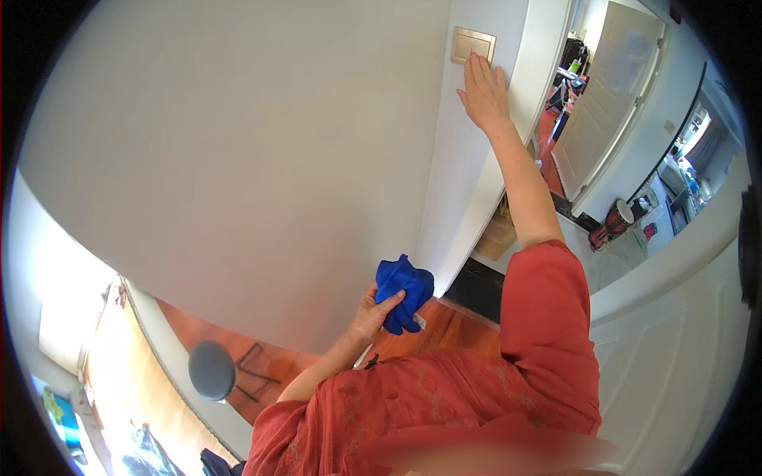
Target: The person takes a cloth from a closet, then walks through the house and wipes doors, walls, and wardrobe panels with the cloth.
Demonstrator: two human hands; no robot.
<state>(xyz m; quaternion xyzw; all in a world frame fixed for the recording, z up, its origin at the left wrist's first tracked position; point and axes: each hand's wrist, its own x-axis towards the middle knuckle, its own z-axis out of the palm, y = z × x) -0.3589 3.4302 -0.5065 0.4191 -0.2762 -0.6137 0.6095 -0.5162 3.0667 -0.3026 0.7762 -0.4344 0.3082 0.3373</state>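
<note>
— What's the left hand (371,316) doing from where you sit?

— I see its grip closed around a blue cloth (405,292). The fingers curl tight on the lower part of it, and the bunched top of the cloth sticks up above the grip, held in front of the chest in the red shirt (444,397).

— And the right hand (482,94)?

— I have it raised high, arm stretched up. The grip is wide, fingers straight and nearly together, palm flat against the white wall (468,159). It holds nothing.

— What's near it?

— A beige switch plate (473,44) sits just above the fingertips; they reach its lower edge, though I cannot tell whether they press it. To the right of that grip is the wall's corner, then a doorway (571,119) into another room.

— Where's the cloth relative to the right grip?

— Well below it and a little left, apart from the wall, only in the left grip.
</note>
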